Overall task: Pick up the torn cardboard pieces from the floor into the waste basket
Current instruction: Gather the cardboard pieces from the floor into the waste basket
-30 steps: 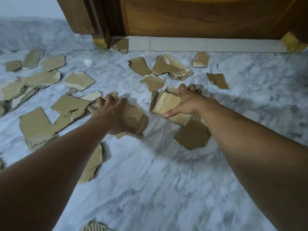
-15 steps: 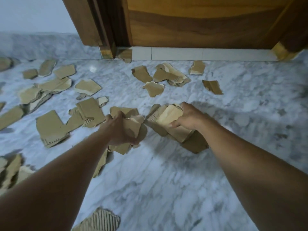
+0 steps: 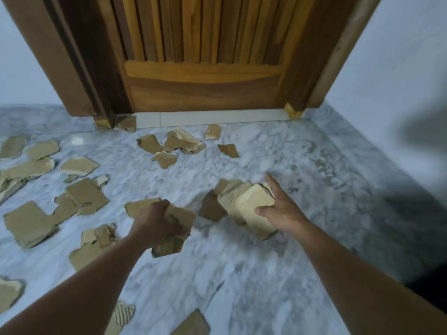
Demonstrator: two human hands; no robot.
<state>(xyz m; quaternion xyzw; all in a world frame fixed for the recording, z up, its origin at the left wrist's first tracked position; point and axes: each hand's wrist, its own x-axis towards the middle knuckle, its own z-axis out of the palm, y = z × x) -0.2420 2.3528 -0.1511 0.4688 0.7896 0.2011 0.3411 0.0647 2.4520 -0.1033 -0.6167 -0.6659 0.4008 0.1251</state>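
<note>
My left hand (image 3: 157,223) grips a bunch of torn brown cardboard pieces (image 3: 174,238), lifted above the marble floor. My right hand (image 3: 280,209) holds a second stack of cardboard pieces (image 3: 246,204), thumb on the near side and fingers behind it. Several more torn pieces lie scattered on the floor: a cluster near the door (image 3: 179,143), a spread at the left (image 3: 82,197) and a few near the bottom edge (image 3: 193,322). No waste basket is in view.
A wooden door (image 3: 203,68) in its frame stands straight ahead, with a pale threshold strip (image 3: 217,118). White walls rise at left and right. The grey marble floor (image 3: 302,165) on the right carries no pieces. A dark shape sits at the right edge (image 3: 430,286).
Both hands have lifted their cardboard bundles off the floor and drawn back toward me. The view has tilted up, showing more of the door.
</note>
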